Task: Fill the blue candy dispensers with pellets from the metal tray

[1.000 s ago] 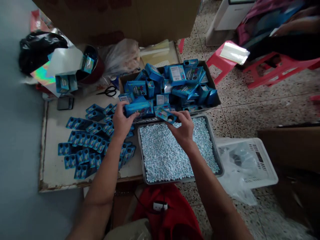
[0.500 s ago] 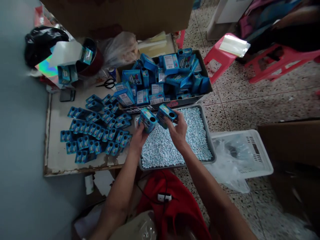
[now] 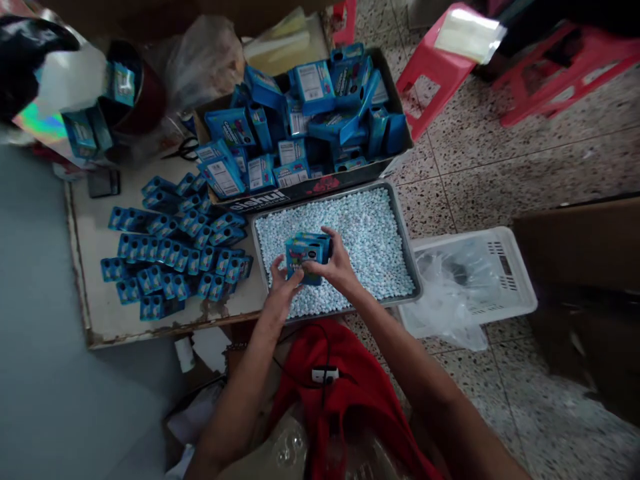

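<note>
Two small blue candy boxes (image 3: 303,259) are pressed together, one behind the other, over the tray. My left hand (image 3: 283,288) is closed on their lower left side. From the right, my right hand (image 3: 336,261) grips the same boxes, thumb across the front. Below them a grey metal tray (image 3: 414,267) is filled with small pale blue and white candies (image 3: 370,233). Behind the tray, an open carton (image 3: 305,193) holds many blue boxes lying at various angles. Rows of blue boxes (image 3: 165,251) stand on the table to the left, their round holes upward.
Scissors (image 3: 187,148) and a small dark flat object (image 3: 104,182) lie on the table (image 3: 110,327). A dark red bucket (image 3: 143,100) stands at the back left. Right of the tray are a white plastic basket (image 3: 520,280) with a clear bag (image 3: 450,293) and a pink stool (image 3: 435,60).
The two boxes, held apart one per hand before, are now together between both hands and turned to show a broad face. My hands came closer together, and the view shifted.
</note>
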The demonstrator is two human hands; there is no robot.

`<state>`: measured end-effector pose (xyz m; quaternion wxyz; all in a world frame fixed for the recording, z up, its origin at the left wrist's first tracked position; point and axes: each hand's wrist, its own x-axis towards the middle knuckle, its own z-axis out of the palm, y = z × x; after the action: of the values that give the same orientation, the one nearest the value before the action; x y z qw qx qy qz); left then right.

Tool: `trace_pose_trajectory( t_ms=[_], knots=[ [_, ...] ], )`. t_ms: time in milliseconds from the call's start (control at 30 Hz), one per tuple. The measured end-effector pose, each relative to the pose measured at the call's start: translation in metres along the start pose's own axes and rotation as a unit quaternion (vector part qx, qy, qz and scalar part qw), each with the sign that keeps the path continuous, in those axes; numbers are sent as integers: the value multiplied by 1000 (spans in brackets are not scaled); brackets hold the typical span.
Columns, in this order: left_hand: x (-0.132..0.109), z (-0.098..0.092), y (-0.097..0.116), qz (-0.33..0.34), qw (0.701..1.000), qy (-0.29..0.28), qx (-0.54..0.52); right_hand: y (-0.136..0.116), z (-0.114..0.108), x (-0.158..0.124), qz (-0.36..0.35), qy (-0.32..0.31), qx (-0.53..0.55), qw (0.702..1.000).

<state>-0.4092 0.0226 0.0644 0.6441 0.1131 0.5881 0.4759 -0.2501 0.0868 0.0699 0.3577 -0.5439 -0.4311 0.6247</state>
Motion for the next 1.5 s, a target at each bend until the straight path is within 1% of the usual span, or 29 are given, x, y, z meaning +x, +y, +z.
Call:
trace_pose_trajectory(
  t_ms=[33,100,133,167,200,267,333,400,433,500,567,633,667,733,800,867,933,1000,1033,1067,1133,1167,1200,1233,1267,1333,1367,1433,1500],
  knots=[
    [-5,-16,3,-9,998,-38,45,6,-1,-7,25,-46,25,998],
    [-14,-44,7,-41,985,-130,103,20,1,-24,71,-140,73,985],
    [-19,-54,6,-64,977,-165,116,26,4,-32,88,-177,88,976],
    [-22,-61,4,-84,973,-179,120,32,6,-40,98,-205,91,970],
    [-26,-65,-1,-97,973,-173,118,38,9,-46,106,-224,84,965],
    [-29,-67,-12,-99,980,-136,107,46,11,-50,103,-251,44,962],
    [-28,-64,-23,-87,987,-106,86,51,6,-39,48,-268,-38,961],
    [-20,-63,-30,-63,994,-73,51,52,-4,-11,-57,-255,-161,952],
    [-15,-64,-32,-44,998,-42,33,51,-11,9,-115,-233,-230,938],
    [-3,-72,-35,-3,999,32,9,50,-23,59,-204,-182,-341,899],
    [7,-85,-40,26,997,74,8,51,-31,114,-278,-182,-392,858],
    [15,-98,-52,34,996,75,15,59,-35,161,-332,-209,-422,818],
    [18,-104,-60,35,997,71,17,65,-35,178,-345,-222,-431,804],
    [22,-111,-76,36,997,72,14,80,-34,195,-355,-236,-441,790],
    [27,-112,-89,38,997,74,9,90,-32,188,-349,-235,-440,794],
    [31,-111,-92,42,997,69,10,93,-31,162,-331,-236,-432,806],
    [36,-108,-87,49,997,62,16,89,-38,129,-309,-256,-417,815],
    [43,-103,-76,58,996,61,26,83,-55,99,-292,-267,-403,825],
    [48,-101,-71,63,996,59,28,82,-66,88,-286,-243,-399,837],
    [53,-97,-66,67,996,56,28,81,-79,79,-278,-195,-398,852],
    [66,-88,-61,67,996,47,20,87,-100,70,-255,-51,-397,880],
    [74,-82,-61,63,997,36,14,93,-106,69,-242,17,-396,886],
    [82,-76,-62,59,998,19,8,100,-108,69,-229,63,-394,888],
    [91,-69,-63,53,999,-1,4,108,-105,70,-219,85,-391,890],
    [99,-62,-65,47,999,-22,2,116,-98,70,-212,89,-383,894],
    [112,-47,-69,33,998,-49,-5,129,-76,71,-203,86,-346,912],
    [116,-39,-72,25,998,-52,-12,133,-64,71,-196,89,-313,925],
    [120,-21,-75,6,998,-53,-28,138,-46,70,-172,112,-237,950],
    [116,0,-77,-12,997,-74,-31,141,-39,71,-127,143,-157,969]
  ],
)
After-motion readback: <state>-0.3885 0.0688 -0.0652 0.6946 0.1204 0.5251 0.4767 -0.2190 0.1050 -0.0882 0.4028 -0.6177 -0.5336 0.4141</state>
